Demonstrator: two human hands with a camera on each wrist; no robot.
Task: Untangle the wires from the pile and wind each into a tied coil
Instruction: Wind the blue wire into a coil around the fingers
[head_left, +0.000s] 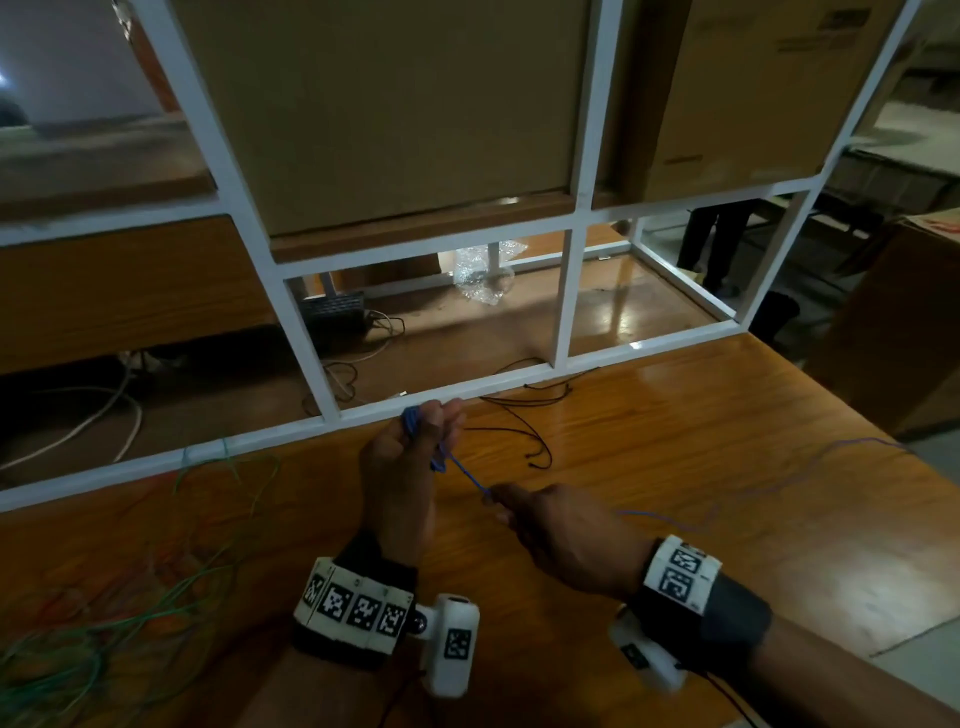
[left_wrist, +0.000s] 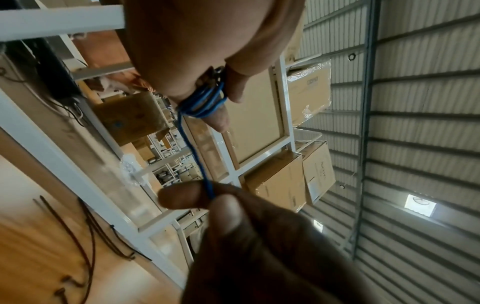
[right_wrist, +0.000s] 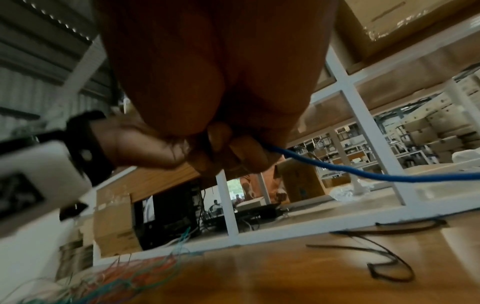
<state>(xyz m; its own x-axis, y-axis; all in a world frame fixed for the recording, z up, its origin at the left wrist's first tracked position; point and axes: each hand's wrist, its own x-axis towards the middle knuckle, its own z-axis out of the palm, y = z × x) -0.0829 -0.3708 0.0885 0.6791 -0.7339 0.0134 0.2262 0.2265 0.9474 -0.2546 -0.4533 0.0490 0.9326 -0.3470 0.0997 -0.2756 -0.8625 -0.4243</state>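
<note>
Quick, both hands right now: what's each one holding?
Left hand: holds the blue wire coiled around its fingers.
Right hand: pinches the same wire's loose run.

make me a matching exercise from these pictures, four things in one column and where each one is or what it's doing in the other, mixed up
Things:
1. blue wire
2. right hand
3. black ties
4. wire pile

States:
A. lying loose on the table by the white frame
B. tangled at the table's left
C. wound round the left hand's fingers
D. pinching the blue strand

Pairs: 1-C, 2-D, 3-A, 4-B
</note>
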